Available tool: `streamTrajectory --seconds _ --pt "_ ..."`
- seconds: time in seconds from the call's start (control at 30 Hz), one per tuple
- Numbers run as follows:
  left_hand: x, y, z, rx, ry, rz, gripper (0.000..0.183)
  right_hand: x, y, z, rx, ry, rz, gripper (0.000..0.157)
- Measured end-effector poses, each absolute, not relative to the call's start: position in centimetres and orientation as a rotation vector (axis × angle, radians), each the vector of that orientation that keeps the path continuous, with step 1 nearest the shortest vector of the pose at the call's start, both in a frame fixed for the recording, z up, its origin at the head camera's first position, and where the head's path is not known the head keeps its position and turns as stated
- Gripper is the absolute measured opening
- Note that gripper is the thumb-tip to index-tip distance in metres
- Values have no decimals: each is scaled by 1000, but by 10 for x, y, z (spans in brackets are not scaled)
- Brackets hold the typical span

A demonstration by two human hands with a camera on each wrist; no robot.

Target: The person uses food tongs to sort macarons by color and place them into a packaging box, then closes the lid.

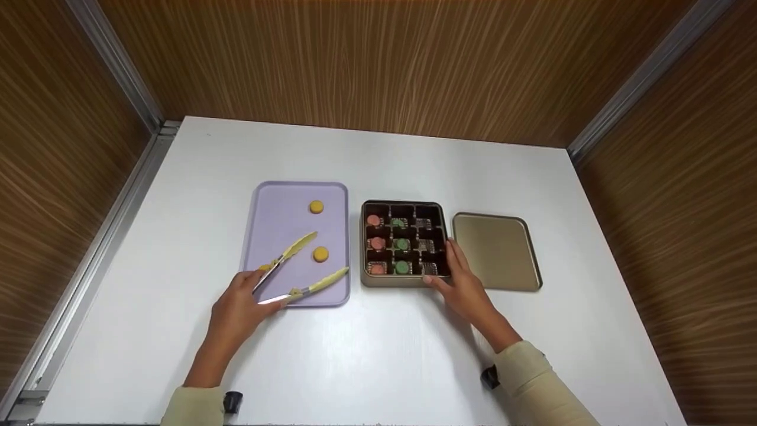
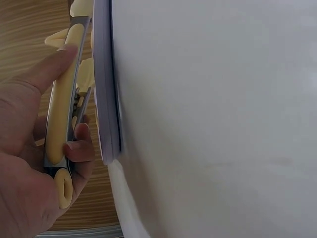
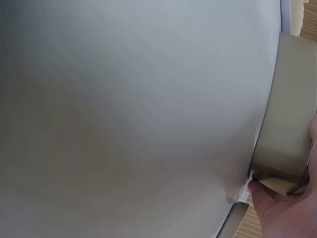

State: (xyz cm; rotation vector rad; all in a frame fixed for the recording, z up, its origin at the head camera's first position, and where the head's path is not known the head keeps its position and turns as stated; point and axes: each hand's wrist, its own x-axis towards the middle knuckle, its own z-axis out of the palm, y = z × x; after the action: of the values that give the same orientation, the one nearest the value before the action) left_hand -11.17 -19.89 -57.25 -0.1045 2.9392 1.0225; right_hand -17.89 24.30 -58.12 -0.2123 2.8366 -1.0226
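Observation:
My left hand (image 1: 235, 309) holds a pair of tongs (image 1: 302, 243) with cream-yellow tips and grips, seen close in the left wrist view as tongs (image 2: 63, 99). The two arms of the tongs stand spread over a lilac tray (image 1: 284, 198). Between them on the tray is a yellow macaron (image 1: 320, 254); another yellow macaron (image 1: 316, 206) sits farther back, and a third is partly hidden by the hand. My right hand (image 1: 469, 294) grips the front right corner of a square divided tin (image 1: 393, 283). Its left column holds pink macarons (image 1: 377, 243), its middle column green macarons (image 1: 402, 244).
Right of the tin lies its flat gold lid (image 1: 497, 251). The tin's right column shows only clear wrappers (image 1: 424, 245). Everything stands on a white table (image 1: 378, 355), with wood-grain panels (image 1: 378, 65) behind and at both sides.

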Motion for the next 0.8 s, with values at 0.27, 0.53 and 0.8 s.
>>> streamTrajectory --seconds 0.27,0.53,0.8 --pt "-110 -198 -573 -151 2933 1075 78 -180 243 -583 -215 2848 -1015 105" --pt "-108 -200 -576 -117 2961 1125 64 -179 243 -582 -214 2841 -1027 107" --pt "-106 -203 -580 -102 2991 1165 58 -179 243 -583 -222 2856 -1022 105"
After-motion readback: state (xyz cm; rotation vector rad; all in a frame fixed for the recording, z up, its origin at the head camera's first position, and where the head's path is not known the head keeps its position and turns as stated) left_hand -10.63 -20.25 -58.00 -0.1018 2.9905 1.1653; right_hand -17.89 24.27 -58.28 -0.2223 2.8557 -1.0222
